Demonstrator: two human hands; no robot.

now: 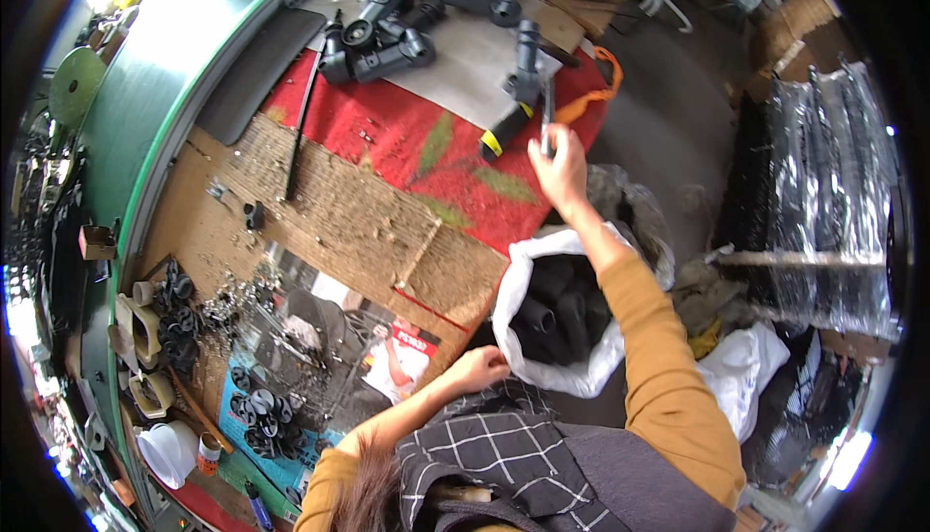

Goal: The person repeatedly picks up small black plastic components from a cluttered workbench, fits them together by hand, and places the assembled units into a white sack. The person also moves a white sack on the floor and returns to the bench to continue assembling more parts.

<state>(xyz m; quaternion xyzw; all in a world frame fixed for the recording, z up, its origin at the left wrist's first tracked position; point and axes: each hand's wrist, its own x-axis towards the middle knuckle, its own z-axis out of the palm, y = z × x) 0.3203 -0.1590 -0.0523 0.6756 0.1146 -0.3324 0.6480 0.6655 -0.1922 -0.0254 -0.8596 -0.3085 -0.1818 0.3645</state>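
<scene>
My right hand (562,169) reaches over the right edge of the red cloth (387,135), fingers closed round a slim grey metal tool (548,110); its exact kind is unclear. Beside it lies a black-and-yellow handle (507,132), and just beyond stands a dark grey jointed plastic fitting (524,62). Close to my body, my left hand (480,369) is curled at the table's near edge, next to the rim of a white sack (520,275). Whatever its fingers hold is hidden. Inside the sack are dark tubular parts (557,304).
More dark grey fittings (387,47) are heaped at the far side. A black rod (303,130) lies across cloth and cardboard. Small black parts (263,421) and metal bits (237,299) cover the near left, beside a white tub (168,453). Plastic-wrapped stock (831,164) stands at right.
</scene>
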